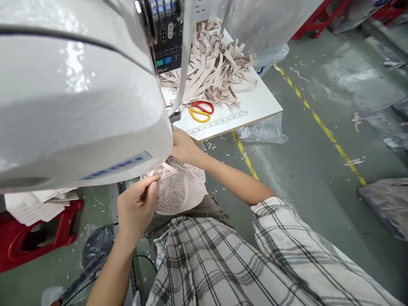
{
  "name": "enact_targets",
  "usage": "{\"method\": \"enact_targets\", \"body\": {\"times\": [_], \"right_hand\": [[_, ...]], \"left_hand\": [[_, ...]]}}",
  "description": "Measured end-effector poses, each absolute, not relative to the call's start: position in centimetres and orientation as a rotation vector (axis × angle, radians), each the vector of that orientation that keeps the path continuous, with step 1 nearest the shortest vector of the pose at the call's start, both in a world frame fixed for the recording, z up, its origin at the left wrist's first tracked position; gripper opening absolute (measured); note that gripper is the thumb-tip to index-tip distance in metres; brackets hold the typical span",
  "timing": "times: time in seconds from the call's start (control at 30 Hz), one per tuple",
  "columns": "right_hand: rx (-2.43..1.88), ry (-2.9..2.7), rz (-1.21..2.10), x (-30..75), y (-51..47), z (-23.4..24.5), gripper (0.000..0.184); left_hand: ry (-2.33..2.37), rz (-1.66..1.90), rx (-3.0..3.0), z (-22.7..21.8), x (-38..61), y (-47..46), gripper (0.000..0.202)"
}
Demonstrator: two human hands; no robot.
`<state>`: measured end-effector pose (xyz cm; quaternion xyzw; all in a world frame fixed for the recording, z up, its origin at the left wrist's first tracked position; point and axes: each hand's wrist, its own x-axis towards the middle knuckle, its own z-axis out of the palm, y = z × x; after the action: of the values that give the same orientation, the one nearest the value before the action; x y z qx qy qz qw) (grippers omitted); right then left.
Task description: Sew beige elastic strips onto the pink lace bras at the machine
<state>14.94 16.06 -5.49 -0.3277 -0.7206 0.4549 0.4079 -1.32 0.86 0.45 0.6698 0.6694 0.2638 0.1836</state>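
A pale pink lace bra [174,193] hangs at the front of the white sewing machine [79,106], over my lap. My left hand [137,204] pinches the bra's upper edge, thumb against curled fingers. Beyond it, my right hand [185,146] reaches in by the needle end of the machine. Its fingertips are hidden behind the machine head, so what they hold does not show. Part of the bra lies just below that hand.
Beige straps [216,63] lie heaped on the white tabletop [264,106], with red-and-yellow scissors [201,111] and a clear ruler [219,121] near its edge. A control panel [167,38] stands behind the machine. At lower left is a red stool [19,246] bearing stacked white pieces [41,206].
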Motion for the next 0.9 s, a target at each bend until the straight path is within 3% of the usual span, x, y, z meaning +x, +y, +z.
{"method": "enact_targets", "body": {"times": [0.9], "right_hand": [[-0.877,-1.774,1.133,15.2,15.7,-5.8,0.01]], "left_hand": [[1.98,0.826,1.827,-0.7,-1.3,-0.1,0.026]]}}
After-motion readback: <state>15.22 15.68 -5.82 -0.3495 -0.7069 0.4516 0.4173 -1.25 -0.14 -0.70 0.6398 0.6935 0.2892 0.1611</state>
